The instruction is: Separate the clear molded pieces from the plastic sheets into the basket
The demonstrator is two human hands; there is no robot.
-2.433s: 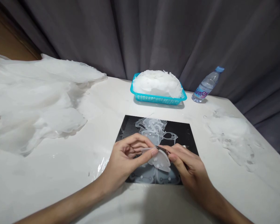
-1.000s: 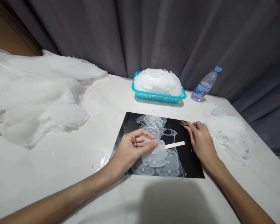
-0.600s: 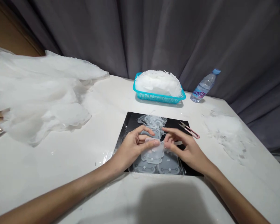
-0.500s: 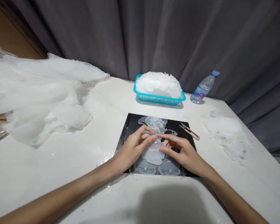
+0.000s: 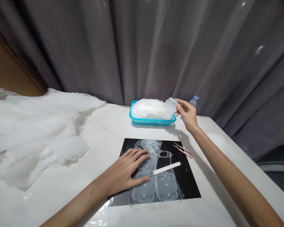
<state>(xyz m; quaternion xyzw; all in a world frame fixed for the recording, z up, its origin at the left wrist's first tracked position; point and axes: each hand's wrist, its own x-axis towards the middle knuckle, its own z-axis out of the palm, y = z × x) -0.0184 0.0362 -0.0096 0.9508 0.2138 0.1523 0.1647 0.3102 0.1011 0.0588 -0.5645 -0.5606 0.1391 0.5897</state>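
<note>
My right hand (image 5: 187, 114) reaches to the blue basket (image 5: 153, 121) at the back, pinching a thin translucent white piece (image 5: 171, 103) at the right end of the white heap (image 5: 148, 108) in it. Whether the piece rests on the heap, I cannot tell. My left hand (image 5: 126, 170) lies palm down, fingers spread, on clear film pieces with printed outlines (image 5: 167, 186) over a black mat (image 5: 189, 186). Right of its fingers lies a white pen-like stick (image 5: 167, 168) with a dark tip. Pink-handled thread snips (image 5: 186, 152) lie at the mat's right edge.
A big pile of white translucent sheets (image 5: 42, 132) covers the table's left side. Behind my right hand stands a water bottle (image 5: 194, 101), partly hidden. More whitish film (image 5: 219, 143) lies on the right. A grey curtain (image 5: 146, 50) hangs behind the table.
My right hand has moved from the mat up to the basket with a translucent piece. My left hand has opened flat on the mat. The white stick now shows. The view has tilted up.
</note>
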